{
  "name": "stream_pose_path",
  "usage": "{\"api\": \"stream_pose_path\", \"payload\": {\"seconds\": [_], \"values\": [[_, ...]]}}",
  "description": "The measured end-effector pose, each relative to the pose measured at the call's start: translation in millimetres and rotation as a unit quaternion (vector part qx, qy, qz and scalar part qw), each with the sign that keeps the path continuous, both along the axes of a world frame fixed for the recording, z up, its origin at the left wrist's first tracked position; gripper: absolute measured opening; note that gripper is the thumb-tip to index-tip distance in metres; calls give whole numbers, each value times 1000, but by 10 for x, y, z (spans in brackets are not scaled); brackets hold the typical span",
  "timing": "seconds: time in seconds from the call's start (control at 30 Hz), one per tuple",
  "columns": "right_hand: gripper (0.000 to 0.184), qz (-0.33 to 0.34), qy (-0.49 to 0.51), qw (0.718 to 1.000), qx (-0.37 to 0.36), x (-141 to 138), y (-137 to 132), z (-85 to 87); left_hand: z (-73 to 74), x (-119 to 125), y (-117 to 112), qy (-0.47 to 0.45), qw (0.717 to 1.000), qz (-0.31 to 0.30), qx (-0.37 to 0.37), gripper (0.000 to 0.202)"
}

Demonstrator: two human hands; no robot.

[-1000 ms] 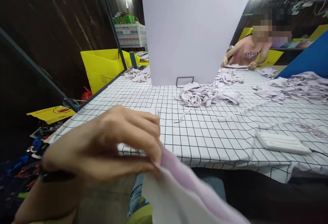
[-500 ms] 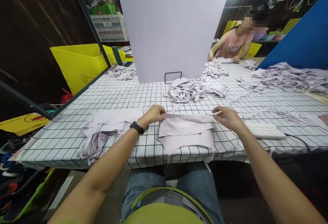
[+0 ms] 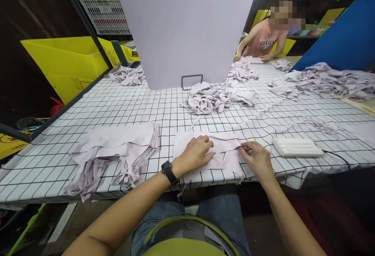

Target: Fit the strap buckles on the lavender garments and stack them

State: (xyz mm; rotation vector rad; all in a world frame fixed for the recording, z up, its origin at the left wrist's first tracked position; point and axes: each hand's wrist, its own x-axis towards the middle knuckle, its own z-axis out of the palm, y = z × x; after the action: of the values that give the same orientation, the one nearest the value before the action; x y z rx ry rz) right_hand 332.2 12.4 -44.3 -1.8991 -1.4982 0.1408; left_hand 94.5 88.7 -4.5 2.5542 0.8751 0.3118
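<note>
A pale pink garment (image 3: pixel 224 160) with thin straps lies folded at the table's front edge. Across its left half rests my left hand (image 3: pixel 197 152), open, palm down with the fingers slightly bent on the cloth. At the garment's right edge, my right hand (image 3: pixel 258 158) pinches the fabric between thumb and fingers. Left of my hands is a neat stack of similar pale pink garments (image 3: pixel 117 136), their straps hanging toward the table's front edge.
White checked cloth covers the table (image 3: pixel 96 109). A loose heap of garments (image 3: pixel 211 99) lies ahead, before an upright white board (image 3: pixel 190 29). On the right sit a white corded device (image 3: pixel 297 147) and more garments (image 3: pixel 336 80). A co-worker (image 3: pixel 265 43) handles cloth beyond.
My left hand has left the garment's top edge and moved down and right onto the cloth. My right hand has come lower along the right edge. The view has shifted.
</note>
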Motion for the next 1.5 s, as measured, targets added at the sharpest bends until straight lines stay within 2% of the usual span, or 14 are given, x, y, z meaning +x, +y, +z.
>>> {"api": "stream_pose_path", "payload": {"seconds": [0.1, 0.17, 0.27, 0.37, 0.53, 0.6, 0.73, 0.8, 0.9, 0.97, 1.07, 1.17, 1.33, 1.5], "values": [[18, 0, -39, 998, 47, -113, -101, 23, 35, 333, 222, -58, 995, 9, -75, 28], [16, -3, -65, 995, 76, -175, -175, 32, 70, 597, 373, -39, 991, 19, -125, 33], [14, -13, -100, 989, 109, -237, -234, 10, 117, 924, 512, -14, 987, 16, -158, 28], [14, -27, -128, 982, 138, -266, -250, -28, 147, 1066, 572, -21, 985, 2, -170, 23], [14, -80, -138, 969, 187, -251, -266, -81, 135, 1080, 648, -66, 986, 42, -150, 25], [13, -83, -115, 974, 176, -219, -240, -129, 96, 1075, 650, -69, 987, 48, -139, 24], [26, -76, -80, 985, 132, -147, -117, -272, -12, 974, 527, -77, 991, 73, -86, 20], [29, -83, -78, 986, 120, -129, -51, -321, -64, 850, 412, -79, 995, 40, -48, 18], [28, -87, -73, 987, 115, -132, 10, -313, -141, 638, 233, -52, 998, -42, 11, 19], [23, -78, -64, 988, 117, -150, 8, -255, -183, 546, 154, -29, 998, -55, 25, 21], [12, -46, -60, 989, 125, -210, -62, -141, -189, 560, 157, -39, 999, -1, -5, 29], [8, -14, -78, 986, 143, -303, -165, -59, -103, 707, 285, -85, 994, 46, -56, 31], [10, 17, -122, 977, 175, -415, -248, -28, 49, 932, 487, -119, 964, 3, -238, 22], [10, 31, -154, 969, 190, -410, -283, -27, 27, 1018, 579, -145, 956, 27, -256, 14]]}}
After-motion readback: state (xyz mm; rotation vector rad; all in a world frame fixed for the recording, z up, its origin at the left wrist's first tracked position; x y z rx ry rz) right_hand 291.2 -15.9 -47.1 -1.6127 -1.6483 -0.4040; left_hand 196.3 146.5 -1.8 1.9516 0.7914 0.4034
